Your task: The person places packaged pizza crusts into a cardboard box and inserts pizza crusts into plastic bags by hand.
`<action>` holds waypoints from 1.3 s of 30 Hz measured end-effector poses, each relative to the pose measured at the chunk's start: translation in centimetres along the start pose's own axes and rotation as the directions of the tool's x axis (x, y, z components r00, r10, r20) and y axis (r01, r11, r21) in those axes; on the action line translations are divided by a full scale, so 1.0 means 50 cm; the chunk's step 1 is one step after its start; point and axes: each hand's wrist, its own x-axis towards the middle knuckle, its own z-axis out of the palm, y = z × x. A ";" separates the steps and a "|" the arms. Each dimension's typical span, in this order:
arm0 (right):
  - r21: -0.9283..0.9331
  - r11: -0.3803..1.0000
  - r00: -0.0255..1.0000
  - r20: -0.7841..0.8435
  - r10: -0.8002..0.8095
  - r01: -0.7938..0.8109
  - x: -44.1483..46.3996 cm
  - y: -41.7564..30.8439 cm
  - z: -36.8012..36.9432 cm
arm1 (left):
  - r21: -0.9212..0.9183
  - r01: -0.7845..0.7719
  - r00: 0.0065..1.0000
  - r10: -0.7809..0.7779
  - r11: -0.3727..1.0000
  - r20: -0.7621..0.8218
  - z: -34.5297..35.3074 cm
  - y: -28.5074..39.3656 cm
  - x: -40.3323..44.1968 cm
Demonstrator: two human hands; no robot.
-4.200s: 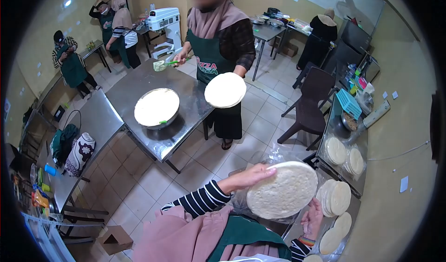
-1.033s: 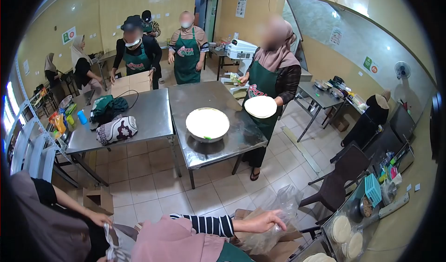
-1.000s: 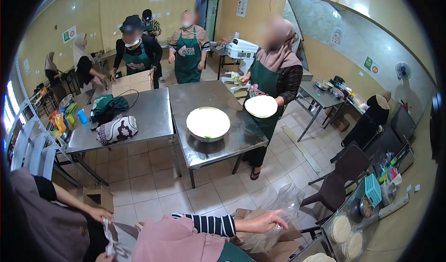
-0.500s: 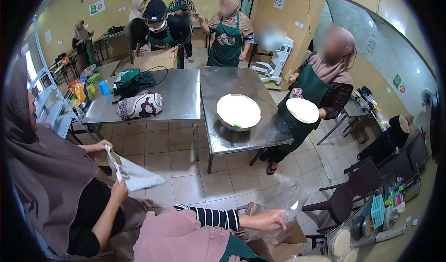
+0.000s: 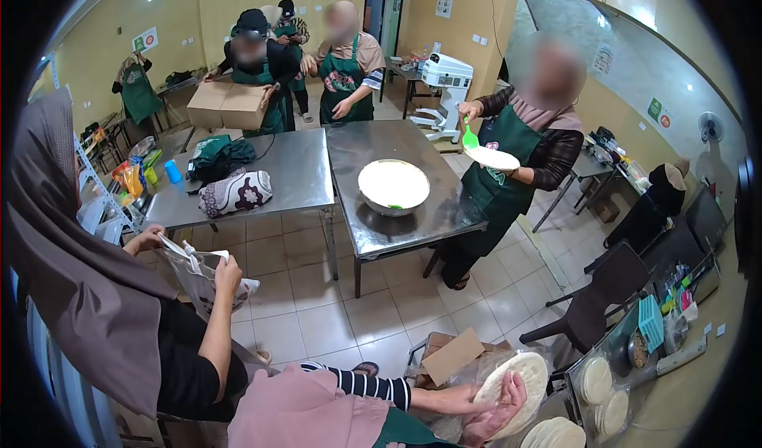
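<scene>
A pale round flatbread [image 5: 530, 373], tilted up, is held at the lower right. My right hand [image 5: 502, 412] presses its fingers against the face of the flatbread. My left hand [image 5: 452, 400], in a black-and-white striped sleeve, meets the flatbread's left edge, its fingers partly overlapped by the other hand. Stacks of similar flatbreads [image 5: 597, 380] lie close by on the right-hand table. Behind my hands is an opened cardboard box [image 5: 452, 358] with clear plastic [image 5: 468, 373].
A steel table [image 5: 397, 142] bears a large bowl [image 5: 394, 188] of white cream. Across it, a co-worker [image 5: 508, 162] holds a green spatula [image 5: 470, 137] over a coated flatbread [image 5: 494, 158]. At left, another person handles a cloth bag [image 5: 194, 269]. Brown chairs [image 5: 591, 293] stand at right.
A flatbread is now in my hands; earlier my left hand was over the plastic. The co-worker's spatula is now at the coated flatbread. A person at the back has lifted a cardboard box.
</scene>
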 end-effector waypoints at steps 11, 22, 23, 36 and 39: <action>-0.310 0.930 0.979 -0.006 0.206 -0.198 0.077 0.098 0.000 | -0.090 -0.152 0.955 0.123 0.984 -0.270 -0.184 0.064 -0.071; 0.128 0.799 0.805 0.195 0.561 -0.588 0.107 0.121 0.115 | -0.213 -0.073 0.933 -0.009 0.974 -0.358 -0.355 0.108 -0.156; 0.196 0.746 0.772 0.176 0.611 -0.636 0.106 0.117 0.136 | -0.222 -0.074 0.909 -0.026 0.972 -0.416 -0.363 0.104 -0.163; -0.024 0.766 0.679 0.447 0.583 -0.642 0.125 0.100 0.253 | -0.211 0.112 0.952 -0.165 0.971 -0.257 -0.525 0.123 -0.341; -0.021 0.686 0.516 0.643 0.566 -0.727 0.131 0.050 0.270 | -0.143 0.313 0.911 -0.340 0.939 -0.236 -0.505 0.090 -0.374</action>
